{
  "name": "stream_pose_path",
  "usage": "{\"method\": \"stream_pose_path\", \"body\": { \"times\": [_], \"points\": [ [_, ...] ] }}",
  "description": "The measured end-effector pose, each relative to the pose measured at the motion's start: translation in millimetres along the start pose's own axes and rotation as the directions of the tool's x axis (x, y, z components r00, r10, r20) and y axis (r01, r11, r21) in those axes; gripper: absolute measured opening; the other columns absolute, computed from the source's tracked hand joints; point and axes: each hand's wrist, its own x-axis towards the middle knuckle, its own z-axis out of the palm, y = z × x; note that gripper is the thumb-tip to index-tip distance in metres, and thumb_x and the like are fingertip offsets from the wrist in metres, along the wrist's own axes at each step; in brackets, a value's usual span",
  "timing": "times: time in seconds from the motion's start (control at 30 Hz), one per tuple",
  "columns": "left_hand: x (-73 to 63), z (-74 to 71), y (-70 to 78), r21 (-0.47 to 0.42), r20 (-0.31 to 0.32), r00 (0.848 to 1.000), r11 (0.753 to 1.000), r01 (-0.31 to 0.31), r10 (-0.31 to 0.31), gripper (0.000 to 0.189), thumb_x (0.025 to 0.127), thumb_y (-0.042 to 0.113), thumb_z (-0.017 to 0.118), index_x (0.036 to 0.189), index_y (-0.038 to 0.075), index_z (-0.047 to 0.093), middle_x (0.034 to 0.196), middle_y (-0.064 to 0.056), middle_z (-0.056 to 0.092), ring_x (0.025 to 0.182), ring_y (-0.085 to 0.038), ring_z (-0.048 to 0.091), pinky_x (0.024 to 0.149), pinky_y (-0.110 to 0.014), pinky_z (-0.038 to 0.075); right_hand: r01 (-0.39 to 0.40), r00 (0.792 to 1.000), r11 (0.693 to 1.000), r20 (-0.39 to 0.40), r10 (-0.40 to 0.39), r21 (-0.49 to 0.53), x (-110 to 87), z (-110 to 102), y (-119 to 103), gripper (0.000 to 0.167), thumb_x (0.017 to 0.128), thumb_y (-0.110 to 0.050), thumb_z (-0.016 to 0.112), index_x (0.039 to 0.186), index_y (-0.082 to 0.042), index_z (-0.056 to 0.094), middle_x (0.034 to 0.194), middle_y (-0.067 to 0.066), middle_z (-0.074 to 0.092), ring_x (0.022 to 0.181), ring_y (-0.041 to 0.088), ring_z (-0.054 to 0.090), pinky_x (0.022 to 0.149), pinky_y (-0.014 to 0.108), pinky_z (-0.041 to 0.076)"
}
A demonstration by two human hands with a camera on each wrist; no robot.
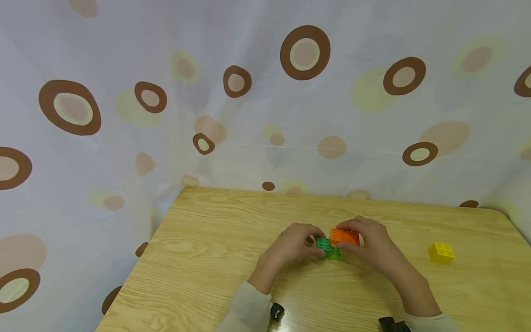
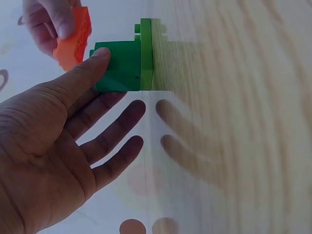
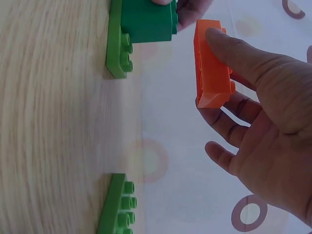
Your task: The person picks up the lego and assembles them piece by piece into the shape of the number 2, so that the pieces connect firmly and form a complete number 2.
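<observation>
From where I stand, the person's left grip (image 1: pixel 290 244) is closed on the dark green brick (image 1: pixel 323 245), thumb on one side and a finger behind it, while the remaining fingers spread loosely beside it. That brick sits on one end of a light green plate (image 1: pixel 336 254), just beneath the left grip, and the plate lies on the wooden counter (image 1: pixel 207 240). The plate's other end shows bare studs, on the side toward the right grip (image 1: pixel 375 242).

The right grip is clamped too: thumb and fingers pinch an orange brick (image 1: pixel 344 236) between them (its studs point up, as the plate's do). The orange brick is held in the air, near the bare studs but apart from them, and just to the right of the dark green brick.

Below the right grip, on the side away from the left one, a second plate (image 3: pixel 114 207) comes into the wrist view, also light green and studded (I can't pick it out from the head). Well to the right of the right grip, a yellow brick (image 1: pixel 441 253) stands alone on the counter. Pale sleeves (image 1: pixel 249 306) reach up behind both grips, and beyond them all hangs a white cloth (image 1: pixel 257 110) patterned with brown rings and soft spots.
</observation>
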Motion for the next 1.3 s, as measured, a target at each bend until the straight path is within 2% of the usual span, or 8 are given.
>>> {"method": "stream_pose_path", "body": {
  "times": [0.23,0.47,0.8,1.03,1.17,1.3],
  "points": [
    [-0.8,1.4,-0.9,0.009,-0.002,1.000,1.000,-0.005,0.005,0.038,0.092,0.031,0.085,0.127,0.019,0.076,0.122,0.012,0.074,0.101,-0.005,0.069,0.085,-0.019,0.054,-0.010,1.000,0.998,0.030,0.008,0.061,1.5,9.5,-6.0,0.035,0.087,-0.014,0.089,0.119,-0.010,0.077,0.110,-0.001,0.073,0.095,0.019,0.066,0.081,0.045,0.057],
    [-1.5,1.7,-1.9,-0.005,-0.001,1.000,1.000,-0.002,0.002,0.037,0.093,0.031,0.085,0.127,0.020,0.076,0.122,0.013,0.073,0.102,-0.004,0.068,0.087,-0.020,0.054,-0.009,1.000,0.997,0.021,0.007,0.080,1.9,12.9,-10.2,0.036,0.086,-0.016,0.089,0.120,-0.011,0.078,0.107,-0.003,0.071,0.095,0.018,0.065,0.081,0.045,0.056],
    [-0.9,1.4,-4.5,0.037,0.009,0.999,0.999,-0.033,0.033,0.031,0.091,0.023,0.087,0.121,0.020,0.077,0.109,0.013,0.075,0.096,-0.004,0.068,0.083,-0.019,0.053,0.007,1.000,0.997,0.008,-0.007,0.072,2.4,21.4,-7.2,0.035,0.085,-0.020,0.089,0.118,-0.012,0.079,0.104,-0.006,0.070,0.091,0.017,0.064,0.078,0.040,0.051],
    [-0.3,1.5,-6.5,0.034,0.015,0.999,0.999,-0.038,0.038,0.026,0.092,0.023,0.087,0.116,0.022,0.077,0.105,0.015,0.074,0.092,-0.001,0.068,0.081,-0.019,0.053,0.008,1.000,0.998,0.013,-0.009,0.067,3.4,23.4,-10.0,0.036,0.086,-0.022,0.088,0.119,-0.011,0.079,0.105,-0.005,0.071,0.092,0.018,0.065,0.079,0.039,0.049],
    [-1.5,-0.9,-8.3,0.029,0.027,0.998,0.998,-0.050,0.049,0.028,0.092,0.026,0.086,0.118,0.021,0.076,0.108,0.014,0.074,0.096,-0.002,0.068,0.083,-0.019,0.054,-0.002,1.000,0.998,0.017,0.001,0.063,3.8,23.9,-11.4,0.036,0.086,-0.022,0.088,0.120,-0.012,0.079,0.105,-0.005,0.070,0.092,0.019,0.064,0.082,0.043,0.047],
    [-5.3,-9.1,-12.3,-0.010,0.025,0.999,0.999,-0.048,0.048,0.039,0.092,0.033,0.086,0.127,0.019,0.074,0.122,0.010,0.072,0.110,-0.010,0.067,0.092,-0.023,0.053,0.003,1.000,0.999,0.013,-0.004,0.051,4.0,25.0,-11.8,0.035,0.086,-0.022,0.088,0.119,-0.013,0.079,0.104,-0.006,0.069,0.092,0.018,0.064,0.084,0.046,0.046]
  ]
}}
